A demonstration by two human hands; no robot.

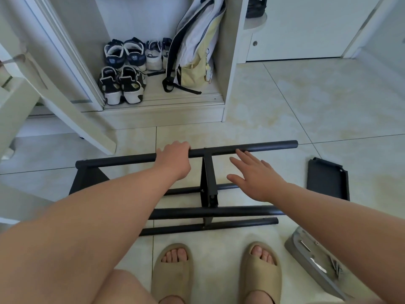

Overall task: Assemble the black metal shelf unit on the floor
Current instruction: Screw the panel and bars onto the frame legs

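Tile floor (pixel 285 102) carries everything.

White cabinet (pixel 232 62): beyond the shelf frame (pixel 219 210), open compartment facing it.

Shelf frame: black metal, lying on its side on the floor, directly ahead of the person's feet. The far tube (pixel 267 146) is the rail farthest from the person and runs left to right. The near tubes (pixel 230 224) lie parallel to it, just ahead of the toes. A black cross piece (pixel 208 178) joins the far tube to the near ones at mid-span. An end panel (pixel 92 176) sits at the frame's left end.

Backpack (pixel 197 44): pale, yellow pocket, leaning inside the cabinet beyond the frame's middle. Print on it too small to read.

Loose black panel (pixel 327 178): flat on the floor off the frame's right end, apart from it.

Grey packaging (pixel 313 260): right of the frame's near tubes, metal bits showing inside.

Sneakers (pixel 122 84): pairs lined up in the cabinet, left of the backpack. Logos blurred.

Tan slippers (pixel 171 273): on the person's feet, on the near side of the frame.

Left grip (pixel 174 160): clenched around the far tube, just left of the cross piece.

Right grip (pixel 258 178): released, fingers straight and spread, palm down over the frame right of the cross piece. Fingertips (pixel 241 152) reach the far tube; can't tell if they touch.
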